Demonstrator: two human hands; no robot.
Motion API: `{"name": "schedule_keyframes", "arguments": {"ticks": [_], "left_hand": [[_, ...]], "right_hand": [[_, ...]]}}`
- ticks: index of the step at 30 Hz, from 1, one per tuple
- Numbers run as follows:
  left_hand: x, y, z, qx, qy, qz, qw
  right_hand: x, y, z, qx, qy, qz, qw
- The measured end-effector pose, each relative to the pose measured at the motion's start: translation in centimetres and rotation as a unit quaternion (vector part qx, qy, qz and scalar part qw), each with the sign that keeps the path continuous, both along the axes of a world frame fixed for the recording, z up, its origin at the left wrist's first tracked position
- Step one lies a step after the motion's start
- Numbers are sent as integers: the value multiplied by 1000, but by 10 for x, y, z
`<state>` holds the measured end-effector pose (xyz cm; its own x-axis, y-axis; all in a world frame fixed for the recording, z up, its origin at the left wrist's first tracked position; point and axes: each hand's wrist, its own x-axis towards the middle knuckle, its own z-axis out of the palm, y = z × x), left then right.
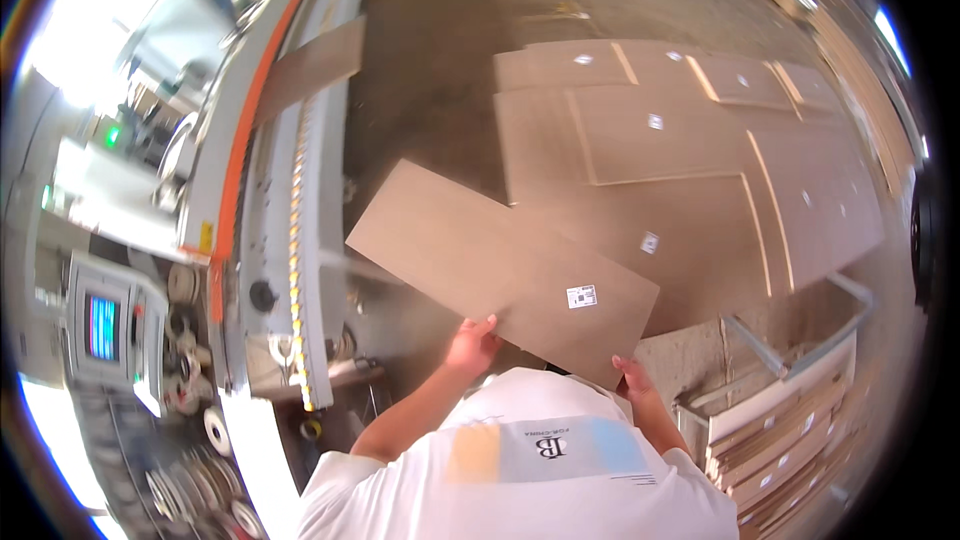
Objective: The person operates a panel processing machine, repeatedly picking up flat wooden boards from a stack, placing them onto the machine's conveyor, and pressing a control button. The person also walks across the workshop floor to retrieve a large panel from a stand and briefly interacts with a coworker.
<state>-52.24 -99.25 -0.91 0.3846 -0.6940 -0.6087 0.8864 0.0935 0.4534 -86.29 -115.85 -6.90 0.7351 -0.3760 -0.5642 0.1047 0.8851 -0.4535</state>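
Note:
I hold a long brown rectangular board (490,265) with a small white label out in front of me, slanting from upper left to lower right. My left hand (472,345) grips its near edge at the middle. My right hand (634,376) grips its near right corner. The board's far end points toward the long grey machine (275,220) with an orange stripe on my left. Another brown panel (315,65) lies on that machine farther away.
A wide stack of brown boards (690,155) with white labels lies on the floor ahead and right. A metal cart (790,410) with stacked narrow panels stands at lower right. A control screen (102,328) and rolls of tape (215,430) sit at lower left.

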Motion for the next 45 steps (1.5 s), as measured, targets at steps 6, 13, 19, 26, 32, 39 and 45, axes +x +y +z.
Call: {"name": "schedule_keyframes", "arguments": {"ticks": [6, 13, 19, 26, 32, 39, 45], "left_hand": [[73, 158, -60, -50, 2, 120, 992], [138, 270, -40, -17, -18, 237, 971], [184, 330, -55, 102, -50, 272, 956], [177, 335, -37, 224, -142, 243, 933], [175, 308, -48, 226, -127, 261, 930], [205, 317, -70, 209, -103, 301, 925], [235, 299, -59, 216, -125, 293, 923]], "right_hand": [[128, 41, -6, -152, 138, 217, 954], [258, 107, 7, -277, 181, 452, 829], [349, 163, 4, -380, 182, 493, 761], [430, 198, -16, -376, 145, 516, 756], [479, 232, 2, -328, 101, 538, 770], [504, 249, 17, -307, 97, 523, 789], [520, 231, 15, -300, 81, 485, 818]]}}
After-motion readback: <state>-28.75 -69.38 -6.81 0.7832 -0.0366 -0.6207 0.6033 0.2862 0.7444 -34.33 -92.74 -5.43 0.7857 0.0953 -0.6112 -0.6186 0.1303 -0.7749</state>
